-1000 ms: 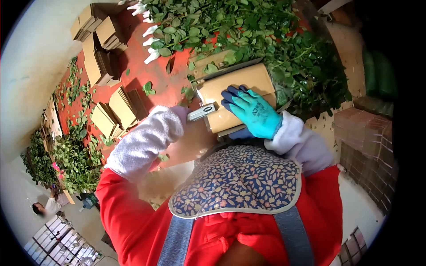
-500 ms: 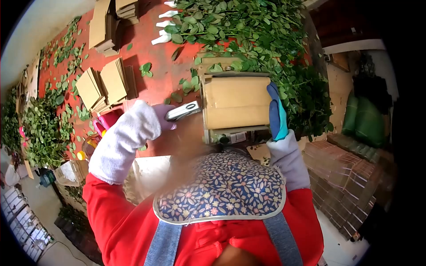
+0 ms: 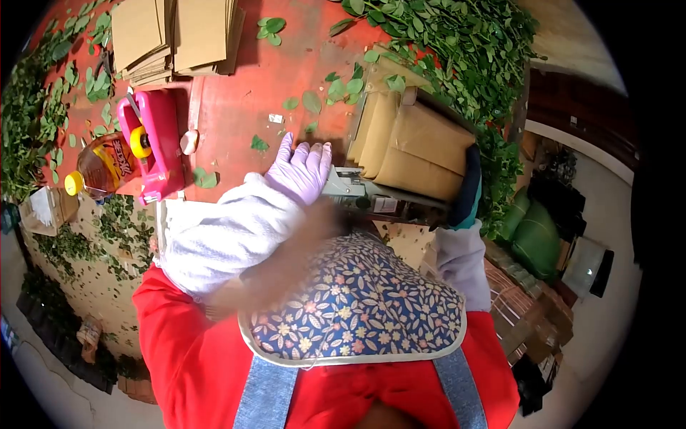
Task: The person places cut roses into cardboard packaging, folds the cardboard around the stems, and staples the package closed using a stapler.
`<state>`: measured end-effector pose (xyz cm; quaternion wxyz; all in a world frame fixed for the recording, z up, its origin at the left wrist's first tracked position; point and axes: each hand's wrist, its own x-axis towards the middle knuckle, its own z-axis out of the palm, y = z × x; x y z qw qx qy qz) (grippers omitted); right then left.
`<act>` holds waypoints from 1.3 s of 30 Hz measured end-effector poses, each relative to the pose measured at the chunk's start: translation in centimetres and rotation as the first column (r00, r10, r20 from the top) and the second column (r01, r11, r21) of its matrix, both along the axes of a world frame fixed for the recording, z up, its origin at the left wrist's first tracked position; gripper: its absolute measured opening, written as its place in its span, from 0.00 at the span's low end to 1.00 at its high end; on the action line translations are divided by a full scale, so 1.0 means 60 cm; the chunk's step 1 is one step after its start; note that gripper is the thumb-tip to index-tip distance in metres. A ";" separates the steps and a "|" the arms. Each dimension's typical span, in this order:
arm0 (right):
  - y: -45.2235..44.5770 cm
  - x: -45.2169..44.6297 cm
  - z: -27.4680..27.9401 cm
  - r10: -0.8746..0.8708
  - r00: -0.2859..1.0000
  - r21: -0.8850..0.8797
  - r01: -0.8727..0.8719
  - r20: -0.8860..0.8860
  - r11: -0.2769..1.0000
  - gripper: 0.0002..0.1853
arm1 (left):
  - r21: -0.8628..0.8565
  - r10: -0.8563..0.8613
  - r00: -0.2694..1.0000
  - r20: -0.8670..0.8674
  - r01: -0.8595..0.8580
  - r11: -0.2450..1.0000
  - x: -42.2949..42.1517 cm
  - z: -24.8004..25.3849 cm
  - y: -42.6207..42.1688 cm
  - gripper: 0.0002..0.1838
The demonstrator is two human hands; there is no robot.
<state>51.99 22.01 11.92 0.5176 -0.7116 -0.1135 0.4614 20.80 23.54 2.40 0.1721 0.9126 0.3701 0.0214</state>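
My left hand (image 3: 304,170), in a lilac glove, is over the red tabletop with its fingers stretched forward and slightly apart. Beside its thumb side is a silver stapler (image 3: 344,183), near the lower left corner of a tan cardboard wrap (image 3: 418,154). The thumb and palm are hidden, so whether they touch the stapler is unclear. My right hand (image 3: 468,189) wears a blue and teal glove and is against the right side of the cardboard wrap, its fingers partly out of sight. The wrap sits folded in a metal frame (image 3: 409,202).
Leafy green stems (image 3: 464,50) are heaped at the back right. Stacked cardboard sheets (image 3: 204,36) lie at the back left. A pink tape dispenser (image 3: 163,146) and a bottle with a yellow cap (image 3: 103,168) stand at the left. Loose leaves (image 3: 336,87) dot the red table.
The view has turned, and the bundle now appears tilted. My left hand has lowered the stapler toward the wrap's lower left corner, and its fingers have straightened. My right hand stays against the wrap.
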 end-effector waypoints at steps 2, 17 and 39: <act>0.005 -0.002 0.000 0.029 0.999 0.010 -0.028 -0.030 1.000 0.22 | 0.062 0.023 0.999 0.033 -0.025 0.998 0.004 -0.005 -0.005 0.28; -0.003 -0.004 -0.019 0.138 0.990 0.119 -0.136 -0.008 0.984 0.22 | 0.316 -0.057 0.998 -0.023 0.061 0.947 0.023 0.008 0.012 0.29; -0.008 -0.044 -0.014 0.026 0.995 0.173 -0.010 -0.094 0.985 0.23 | -0.323 -0.148 0.976 -0.157 0.091 0.942 -0.027 0.056 0.211 0.29</act>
